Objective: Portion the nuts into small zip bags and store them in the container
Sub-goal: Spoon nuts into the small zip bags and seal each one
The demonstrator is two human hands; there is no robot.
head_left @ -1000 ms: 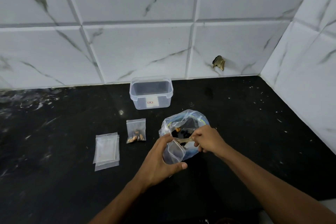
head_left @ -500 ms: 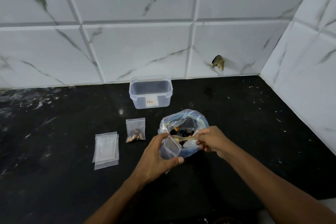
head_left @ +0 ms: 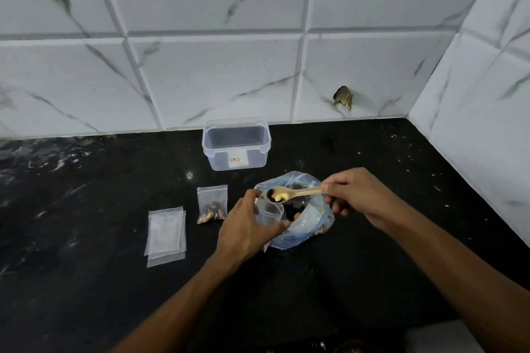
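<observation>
Where it dipped before, spoon (head_left: 289,195) now lifted, loaded, over small bag (head_left: 268,210)

Spoon (head_left: 295,194) of nuts (head_left: 279,196) hangs over an open small zip bag (head_left: 269,209) (clear); lidless container (head_left: 236,144) stands behind.

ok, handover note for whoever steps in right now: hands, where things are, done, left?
Left hand: holds a small zip bag open over the big bag of nuts.
Right hand: holds a wooden spoon loaded with nuts, bowl at the small bag's mouth.
Done: one filled bag lies on the counter.
Left: tip this spoonful in, seal, fill the empty bags, then put all into the open, empty container at the wall.
</observation>
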